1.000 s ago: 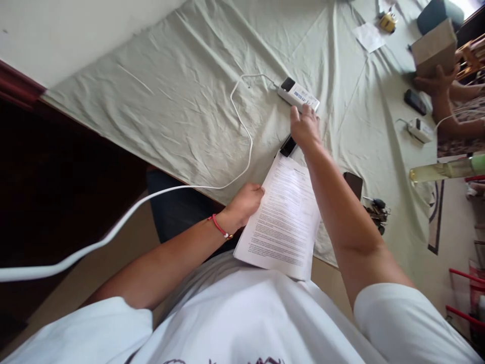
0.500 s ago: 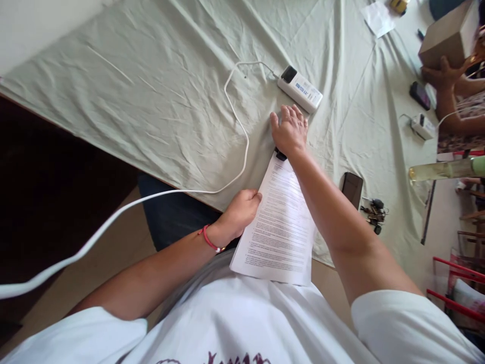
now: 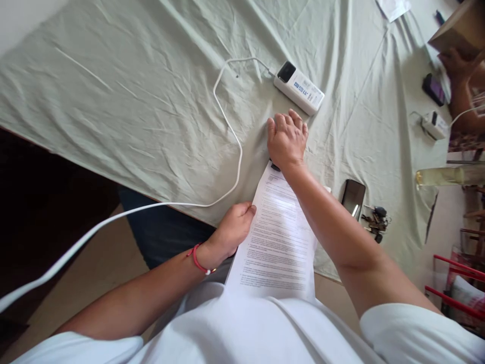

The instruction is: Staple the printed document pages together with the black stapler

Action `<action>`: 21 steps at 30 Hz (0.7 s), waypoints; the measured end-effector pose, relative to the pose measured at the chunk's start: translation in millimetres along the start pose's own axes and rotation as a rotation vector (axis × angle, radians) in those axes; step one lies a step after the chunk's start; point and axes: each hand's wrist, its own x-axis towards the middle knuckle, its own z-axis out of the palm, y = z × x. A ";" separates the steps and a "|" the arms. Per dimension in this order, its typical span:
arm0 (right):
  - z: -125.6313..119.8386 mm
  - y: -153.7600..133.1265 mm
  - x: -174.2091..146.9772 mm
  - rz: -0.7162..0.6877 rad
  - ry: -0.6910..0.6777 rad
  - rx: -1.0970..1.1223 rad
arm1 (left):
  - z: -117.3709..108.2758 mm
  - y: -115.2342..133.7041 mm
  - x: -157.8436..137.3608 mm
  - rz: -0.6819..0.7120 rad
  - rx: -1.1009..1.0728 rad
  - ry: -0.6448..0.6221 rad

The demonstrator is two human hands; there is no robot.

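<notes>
My left hand (image 3: 237, 227), with a red string bracelet at its wrist, grips the left edge of a stack of printed papers (image 3: 278, 242), thumb on top. The stack slants from the table edge down to my shirt. A black clip (image 3: 275, 167) shows at its top end, partly hidden under my right wrist. My right hand (image 3: 288, 139) lies palm down over that end, thumb apart and fingers slightly bent; what is beneath the palm is hidden. Just beyond its fingertips lies a white power bank (image 3: 299, 88) with a dark display.
A white cable (image 3: 239, 151) runs from the power bank across the green tablecloth (image 3: 151, 101) to the lower left. Right of my forearm lie a phone (image 3: 353, 197) and keys (image 3: 377, 222). Farther right are a bottle (image 3: 439, 176), another white device (image 3: 434, 125) and a person's hand holding a box (image 3: 460, 30).
The view has shifted slightly. My right hand's fingers are a little more bent, and it sits slightly lower. The left hand keeps its grip on the papers.
</notes>
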 end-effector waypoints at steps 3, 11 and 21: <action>-1.4 -1.7 -1.3 0.003 0.015 0.000 | 0.6 -0.4 0.5 -0.022 -0.010 0.012; -4.0 -4.3 -1.1 0.033 0.032 0.007 | 3.3 -4.2 -15.2 -0.030 -0.073 -0.087; 5.2 2.8 3.3 0.059 0.095 0.064 | -0.7 -21.7 -27.8 -0.082 -0.114 -0.198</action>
